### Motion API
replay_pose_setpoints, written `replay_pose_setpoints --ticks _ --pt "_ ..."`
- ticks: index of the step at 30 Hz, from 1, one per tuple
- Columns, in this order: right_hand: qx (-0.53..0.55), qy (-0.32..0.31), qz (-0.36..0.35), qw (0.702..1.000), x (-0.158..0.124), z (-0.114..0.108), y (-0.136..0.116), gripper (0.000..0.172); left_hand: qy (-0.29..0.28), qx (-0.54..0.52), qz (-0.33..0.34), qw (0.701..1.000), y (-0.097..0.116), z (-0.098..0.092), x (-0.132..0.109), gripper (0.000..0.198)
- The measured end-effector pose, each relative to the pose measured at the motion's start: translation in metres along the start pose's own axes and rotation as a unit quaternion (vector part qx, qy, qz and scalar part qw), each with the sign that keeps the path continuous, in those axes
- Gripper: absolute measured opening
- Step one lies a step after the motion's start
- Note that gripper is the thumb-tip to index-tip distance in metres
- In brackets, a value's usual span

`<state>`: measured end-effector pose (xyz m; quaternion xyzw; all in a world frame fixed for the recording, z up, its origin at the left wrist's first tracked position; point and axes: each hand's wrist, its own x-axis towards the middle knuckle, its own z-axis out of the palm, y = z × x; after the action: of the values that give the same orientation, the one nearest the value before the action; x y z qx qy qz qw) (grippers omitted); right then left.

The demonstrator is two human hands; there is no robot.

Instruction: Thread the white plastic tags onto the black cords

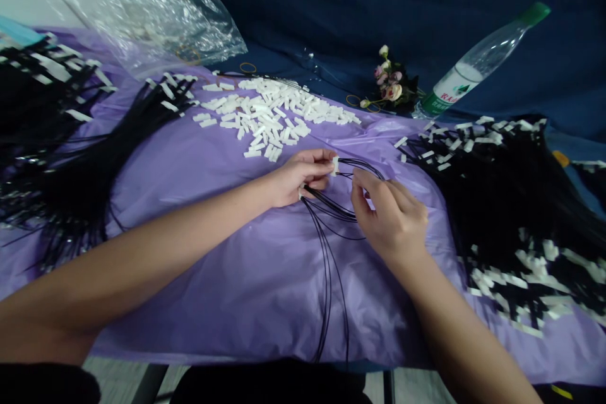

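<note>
Between thumb and fingers my left hand [303, 178] pinches a white plug connector [336, 166]. Black wires [331, 205] run from it in a loop toward the right. A second white connector end [302, 192] shows under the left fingers, with several wires leaving it and some hanging down over the purple cover. My right hand [391, 211] is closed at the right side of the loop, thumb and forefinger together near the wires at the connector. Its fingertips are partly hidden, but wires run into the hand.
A pile of white connectors [274, 113] lies beyond my hands on the purple cover [227, 265]. Bundles of black wires lie left [99, 164] and right [502, 196]. At the back are a plastic bag [156, 6], artificial flowers [391, 85] and a tilted bottle [478, 66].
</note>
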<state>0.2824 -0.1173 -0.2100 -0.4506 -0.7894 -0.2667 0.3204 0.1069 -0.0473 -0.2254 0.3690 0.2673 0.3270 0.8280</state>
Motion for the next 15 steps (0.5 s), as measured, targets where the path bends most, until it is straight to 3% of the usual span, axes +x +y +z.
replay_pose_setpoints --ticks 9,15 --pt "0.008 -0.018 -0.022 1.000 0.006 -0.009 0.000 0.034 -0.058 -0.034 -0.038 0.997 0.003 -0.004 0.000 0.018" --pt "0.015 -0.047 -0.022 0.999 0.014 -0.015 -0.003 0.030 -0.077 -0.035 -0.036 0.996 0.003 -0.004 0.000 0.021"
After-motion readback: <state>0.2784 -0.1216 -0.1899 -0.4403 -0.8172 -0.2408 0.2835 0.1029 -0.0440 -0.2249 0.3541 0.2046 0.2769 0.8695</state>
